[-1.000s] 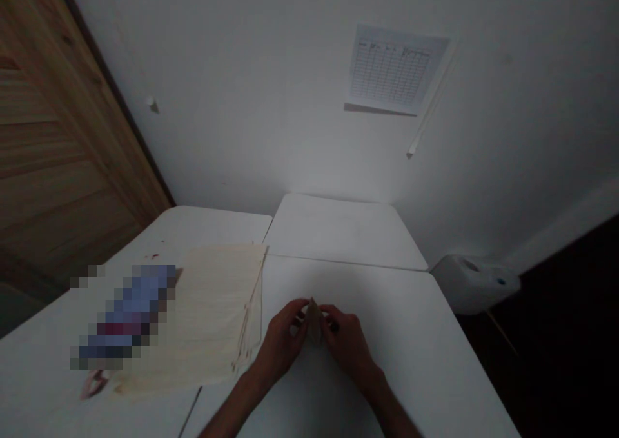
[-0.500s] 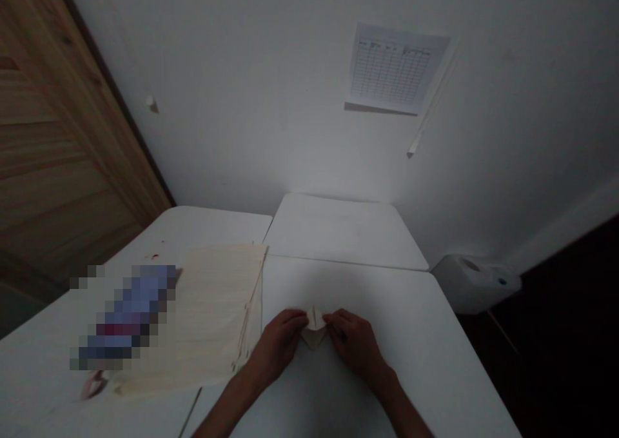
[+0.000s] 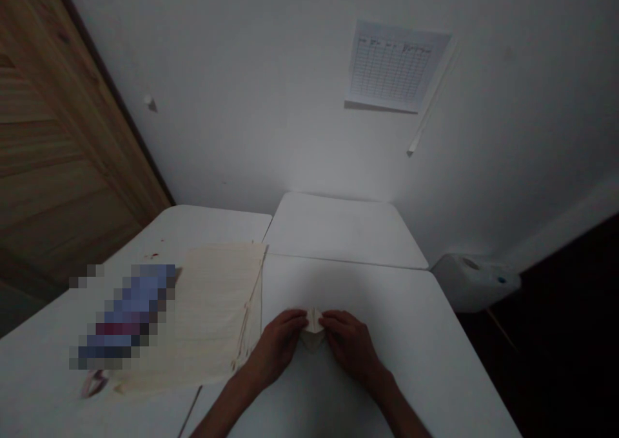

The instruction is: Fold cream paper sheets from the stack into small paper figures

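A small piece of folded paper (image 3: 313, 340), cream-coloured and with a pointed lower end, sits between my two hands over the white table (image 3: 387, 309). My left hand (image 3: 283, 338) pinches its left edge with thumb and fingers. On the other side, my right hand (image 3: 351, 341) grips the right edge in the same way. A crease runs down the middle of the paper's upper part. Fingertips cover both of its side corners. To the left of my left hand lies a stack of cream paper sheets (image 3: 217, 309) with uneven edges.
A blurred-out blue item (image 3: 133, 312) rests over the stack's left side, with a roll of tape (image 3: 95, 382) below it. A printed chart (image 3: 391, 67) hangs on the wall. Beyond the table's right edge stands a white plastic container (image 3: 474, 283). A wooden door (image 3: 58, 135) is at left.
My right hand has shifted slightly left, its fingers further onto the paper's right edge. My left hand stays almost where it was.
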`<state>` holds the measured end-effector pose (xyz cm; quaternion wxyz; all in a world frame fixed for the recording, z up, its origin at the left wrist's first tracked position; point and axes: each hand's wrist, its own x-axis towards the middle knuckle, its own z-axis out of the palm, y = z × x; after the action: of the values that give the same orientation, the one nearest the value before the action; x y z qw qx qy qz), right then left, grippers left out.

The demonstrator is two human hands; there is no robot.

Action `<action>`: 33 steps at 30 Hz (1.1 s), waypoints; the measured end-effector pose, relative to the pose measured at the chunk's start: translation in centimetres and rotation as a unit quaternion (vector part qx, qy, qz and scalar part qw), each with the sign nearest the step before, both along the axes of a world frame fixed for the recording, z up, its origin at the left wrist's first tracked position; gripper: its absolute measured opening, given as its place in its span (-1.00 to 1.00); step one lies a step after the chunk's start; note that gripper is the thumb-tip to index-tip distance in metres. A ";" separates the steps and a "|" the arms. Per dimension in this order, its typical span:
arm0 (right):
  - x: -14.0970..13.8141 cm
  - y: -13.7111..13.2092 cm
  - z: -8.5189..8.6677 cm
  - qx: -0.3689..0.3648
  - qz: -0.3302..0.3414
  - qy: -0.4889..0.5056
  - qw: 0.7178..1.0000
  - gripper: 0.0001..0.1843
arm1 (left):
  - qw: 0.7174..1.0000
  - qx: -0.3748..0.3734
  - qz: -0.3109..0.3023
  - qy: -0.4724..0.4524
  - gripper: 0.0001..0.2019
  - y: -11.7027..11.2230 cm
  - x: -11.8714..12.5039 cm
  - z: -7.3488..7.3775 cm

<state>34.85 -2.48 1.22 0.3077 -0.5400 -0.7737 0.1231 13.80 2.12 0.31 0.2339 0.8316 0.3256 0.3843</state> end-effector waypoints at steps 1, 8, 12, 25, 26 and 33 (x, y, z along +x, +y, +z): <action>0.0 0.0 0.0 -0.001 0.004 -0.007 1.000 -0.67 | 1.000 -0.007 -0.004 -0.001 -0.75 0.0 -0.1 0.1; 0.0 -0.3 0.6 0.012 0.042 -0.080 0.996 -0.64 | 0.998 0.030 -0.056 0.011 -0.74 0.2 -0.6 -0.5; -0.1 -0.3 0.5 0.026 0.061 -0.121 0.990 -0.65 | 0.994 0.057 -0.059 0.078 -0.69 0.1 -0.6 -0.5; 0.0 -1.4 1.0 0.003 0.092 -0.103 0.990 -0.59 | 0.989 0.040 -0.054 0.132 -0.78 -1.8 -0.9 1.1; -0.1 -1.5 1.1 0.001 0.084 -0.100 0.991 -0.60 | 0.990 0.038 -0.043 0.126 -0.81 -1.7 -0.8 0.9; -0.8 -0.9 0.1 -0.011 0.031 -0.003 0.999 -0.76 | 0.996 0.038 0.051 0.058 -0.74 -1.3 0.3 -1.6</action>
<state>34.08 -3.40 1.37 0.2953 -0.5198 -0.7895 0.1390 14.06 0.84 -1.27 0.1634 0.8431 0.3654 0.3590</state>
